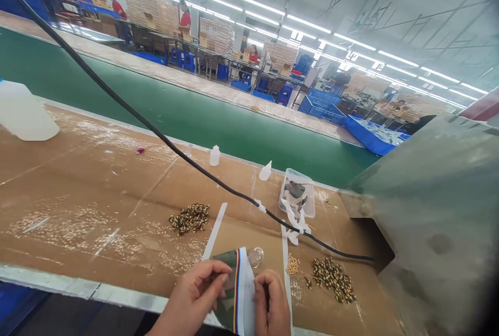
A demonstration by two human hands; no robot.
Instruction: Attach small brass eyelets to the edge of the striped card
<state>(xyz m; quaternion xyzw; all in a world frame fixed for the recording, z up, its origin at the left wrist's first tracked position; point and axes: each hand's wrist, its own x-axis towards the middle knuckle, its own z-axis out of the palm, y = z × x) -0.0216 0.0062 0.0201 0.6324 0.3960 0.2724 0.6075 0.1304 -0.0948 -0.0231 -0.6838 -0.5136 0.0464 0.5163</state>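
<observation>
My left hand (198, 292) pinches the left side of a small fabric piece (233, 294), camouflage green with a rainbow stripe and a white edge, at the near edge of the cardboard-covered bench (97, 206). My right hand (273, 302) is closed on the white edge of the same piece, and a thin dark tool seems to sit between its fingers. A small clear round cap (255, 256) lies just beyond the fabric. Piles of small dark and gold metal parts lie to the left (189, 218) and right (331, 279), with a little heap of pale beads (292, 264) between.
A black cable (163, 141) crosses the bench diagonally. A clear plastic box (298, 192), two small white dropper bottles (214, 155), (265, 170) and a large white jug (23, 112) stand on the bench. A green conveyor belt (195, 117) runs behind; a grey metal housing (436, 211) stands at right. People work far behind.
</observation>
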